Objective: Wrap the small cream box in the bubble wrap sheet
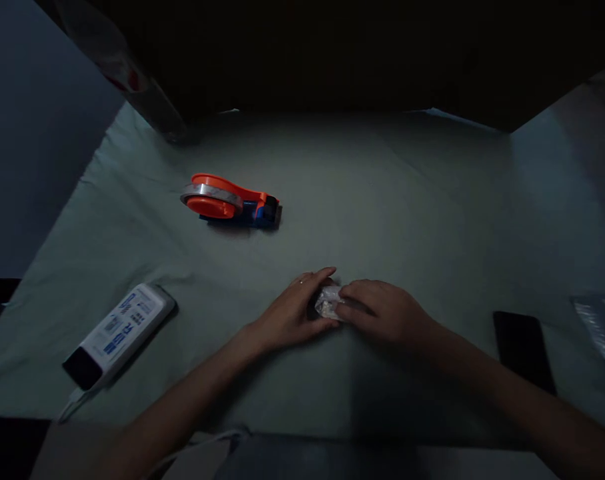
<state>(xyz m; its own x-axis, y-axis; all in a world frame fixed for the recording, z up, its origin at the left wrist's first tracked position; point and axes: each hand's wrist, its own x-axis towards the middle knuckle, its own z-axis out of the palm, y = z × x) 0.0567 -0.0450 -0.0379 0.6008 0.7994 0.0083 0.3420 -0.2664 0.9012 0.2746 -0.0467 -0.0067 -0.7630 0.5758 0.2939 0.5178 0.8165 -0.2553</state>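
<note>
Both of my hands rest on the green cloth [382,200] near its front middle, closed around a small crinkly clear plastic packet [328,301]. My left hand [295,308] cups the packet from the left, fingers curled over its top. My right hand [382,310] presses on it from the right with fingers bent. Most of the packet is hidden between the fingers. An orange and blue tape dispenser [230,201] lies on its side farther back to the left, apart from both hands.
A white power bank with a blue label [120,333] lies at the front left with a cable. A dark phone [522,348] lies at the right, with clear plastic wrap [602,323] beyond it. A dark box wall [332,60] stands behind the cloth.
</note>
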